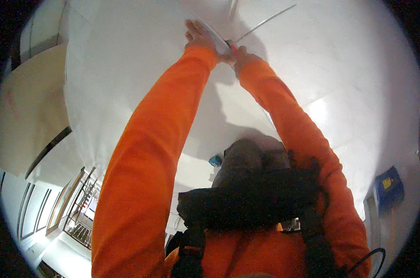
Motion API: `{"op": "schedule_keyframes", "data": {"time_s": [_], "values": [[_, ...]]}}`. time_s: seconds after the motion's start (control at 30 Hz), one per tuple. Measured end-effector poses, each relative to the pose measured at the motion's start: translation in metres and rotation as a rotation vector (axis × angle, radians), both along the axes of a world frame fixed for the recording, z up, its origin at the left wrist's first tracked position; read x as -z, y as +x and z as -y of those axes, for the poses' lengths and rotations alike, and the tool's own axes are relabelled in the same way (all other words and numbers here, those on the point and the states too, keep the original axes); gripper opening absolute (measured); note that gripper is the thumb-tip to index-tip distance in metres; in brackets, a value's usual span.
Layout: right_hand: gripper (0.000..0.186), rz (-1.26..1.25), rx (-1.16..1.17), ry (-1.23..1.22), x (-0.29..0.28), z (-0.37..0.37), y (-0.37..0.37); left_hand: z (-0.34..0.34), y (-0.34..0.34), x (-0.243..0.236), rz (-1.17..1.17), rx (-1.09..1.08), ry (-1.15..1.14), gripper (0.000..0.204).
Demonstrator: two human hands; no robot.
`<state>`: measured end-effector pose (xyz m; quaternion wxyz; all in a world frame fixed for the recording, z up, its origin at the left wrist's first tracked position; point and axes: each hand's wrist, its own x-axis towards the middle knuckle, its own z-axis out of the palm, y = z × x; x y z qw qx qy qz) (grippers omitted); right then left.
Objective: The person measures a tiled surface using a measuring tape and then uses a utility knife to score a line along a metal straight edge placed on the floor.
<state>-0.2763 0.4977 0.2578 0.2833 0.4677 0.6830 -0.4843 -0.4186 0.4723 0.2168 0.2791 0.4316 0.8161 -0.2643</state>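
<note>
I'm pressing the strip [214, 33] flat with my left hand [198, 34]; right hand [243, 58] grips a tool [231, 46]; next, steady pressure.

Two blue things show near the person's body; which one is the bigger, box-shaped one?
The blue box at the right edge, with a yellow patch on it. The other, a small blue object beside the orange sleeve, is much smaller and rounder.

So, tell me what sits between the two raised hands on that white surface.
In the head view, a small red-handled tool lies between the left hand and right hand, against the thin white strip.
</note>
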Motion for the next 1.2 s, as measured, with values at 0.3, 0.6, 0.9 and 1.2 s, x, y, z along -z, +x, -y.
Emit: {"op": "schedule_keyframes", "data": {"time_s": [0.3, 0.6, 0.9, 1.2], "values": [[0.039, -0.119, 0.156, 0.067, -0.023, -0.038, -0.057, 0.014, -0.011, 0.031, 0.017, -0.049, 0.110, 0.133], [0.044, -0.044, 0.176, 0.012, 0.019, -0.029, -0.066, 0.018, -0.006, 0.029, -0.350, 0.665, 0.088, 0.120], [0.049, 0.264, 0.365, -0.276, -0.043, 0.011, 0.027, -0.002, 0.003, -0.019, 0.050, 0.012, -0.029, 0.161], [0.038, -0.114, -0.003, 0.141, -0.021, -0.025, -0.030, 0.001, -0.001, -0.012, 0.101, 0.002, 0.053, 0.144]]}}
